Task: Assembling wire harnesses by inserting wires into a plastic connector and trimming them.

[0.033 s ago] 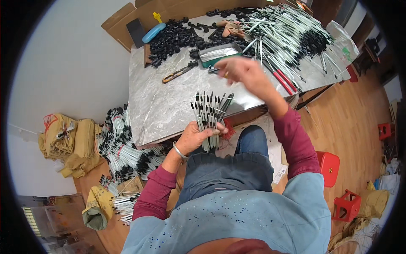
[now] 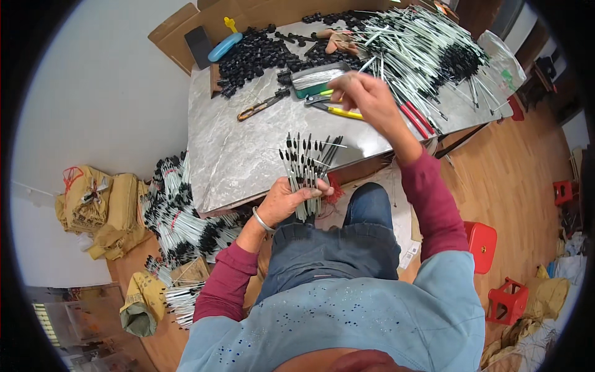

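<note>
My left hand is closed round a bundle of thin white rods with black tips, held upright in front of the table edge. Thin pale wires cross the bundle near its top. Above the table, my right hand is raised by the right end of a green tin filled with fine silvery wires. Its fingers are loosely bent, thumb and forefinger apart, with nothing visible between them. Beneath it lie pliers with yellow handles, partly covered by the hand.
Red-handled pliers and a black-and-orange tool lie on the grey table. Black parts and white rods are heaped at the back. Rod bundles and sacks stand left; a red stool stands right.
My right hand has shifted slightly right, uncovering the yellow-handled pliers on the table. My left hand and its rod bundle have stayed nearly in place.
</note>
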`<state>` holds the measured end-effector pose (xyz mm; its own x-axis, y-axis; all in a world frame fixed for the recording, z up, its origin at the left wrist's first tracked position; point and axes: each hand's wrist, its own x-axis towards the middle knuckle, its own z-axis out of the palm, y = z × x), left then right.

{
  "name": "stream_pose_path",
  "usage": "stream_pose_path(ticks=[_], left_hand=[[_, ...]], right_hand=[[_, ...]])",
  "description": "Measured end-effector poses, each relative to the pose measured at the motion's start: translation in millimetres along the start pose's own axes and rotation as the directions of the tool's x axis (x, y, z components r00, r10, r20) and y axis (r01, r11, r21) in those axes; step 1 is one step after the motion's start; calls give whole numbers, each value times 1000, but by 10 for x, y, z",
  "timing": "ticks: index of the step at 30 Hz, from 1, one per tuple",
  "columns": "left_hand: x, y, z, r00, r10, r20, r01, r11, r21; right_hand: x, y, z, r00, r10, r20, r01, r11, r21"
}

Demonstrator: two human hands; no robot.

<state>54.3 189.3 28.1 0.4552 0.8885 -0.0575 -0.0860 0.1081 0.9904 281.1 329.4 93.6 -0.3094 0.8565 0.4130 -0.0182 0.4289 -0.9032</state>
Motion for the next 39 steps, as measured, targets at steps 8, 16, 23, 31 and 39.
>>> stream_pose_path(ticks=[8, 16, 23, 31, 39], left_hand=[[-1, -117, -44, 998, 60, 36, -57, 995, -86], [0, -123, -84, 993, 83, 82, -75, 992, -97], [-7, -138, -92, 996, 55, 76, -47, 993, -107], [51, -111, -47, 991, 60, 117, -57, 998, -31], [74, -74, -26, 997, 19, 72, -17, 999, -29]], right_hand=[[485, 1075, 79, 987, -25, 160, 160, 296, -942], [689, 978, 54, 931, 73, 357, 347, 122, -930], [264, 215, -149, 977, -91, 191, 203, 667, -717], [-402, -161, 148, 938, -188, 291, 285, 896, -340], [-398, -136, 167, 937, -214, 275, 309, 877, -368]])
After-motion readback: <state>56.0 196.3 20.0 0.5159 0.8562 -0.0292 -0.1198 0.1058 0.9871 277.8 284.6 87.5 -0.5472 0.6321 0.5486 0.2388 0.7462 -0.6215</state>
